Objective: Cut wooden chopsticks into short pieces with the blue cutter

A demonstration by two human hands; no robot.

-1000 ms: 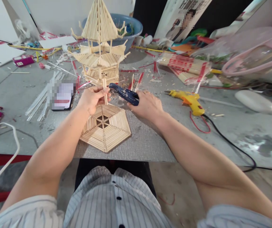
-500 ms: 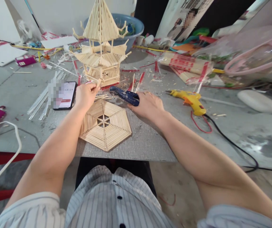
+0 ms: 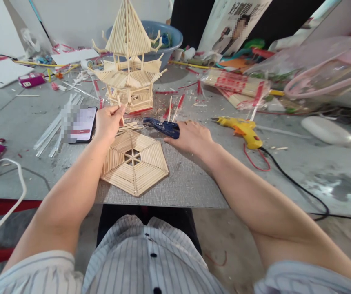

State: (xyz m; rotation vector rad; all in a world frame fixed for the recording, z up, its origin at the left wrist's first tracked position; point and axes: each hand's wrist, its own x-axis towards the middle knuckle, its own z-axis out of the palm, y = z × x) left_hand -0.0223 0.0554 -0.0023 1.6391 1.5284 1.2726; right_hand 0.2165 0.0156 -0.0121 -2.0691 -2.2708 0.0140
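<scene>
From my feed, the left hand [image 3: 109, 122] has moved away from the blue-handled metal cutters [image 3: 162, 127]; a second ago it held a small bunch of pale wooden sticks upright at their tip. Now its fingertips are pinched narrow around at least one thin, pale wooden stick [image 3: 122, 120], just beyond the flat hexagonal wooden-stick panel [image 3: 135, 175]. My right hand [image 3: 190, 136] has hardly shifted, its grip closed around the cutters' handles; I can't tell whether the blades are parted. The loose pile of short wooden sticks [image 3: 131, 127] shows plainly now, between panel and cutters' tip on the grey counter [image 3: 194, 183]. The panel lies flat, where it was. I judge the cutting paused while the left hand handles its sticks.
</scene>
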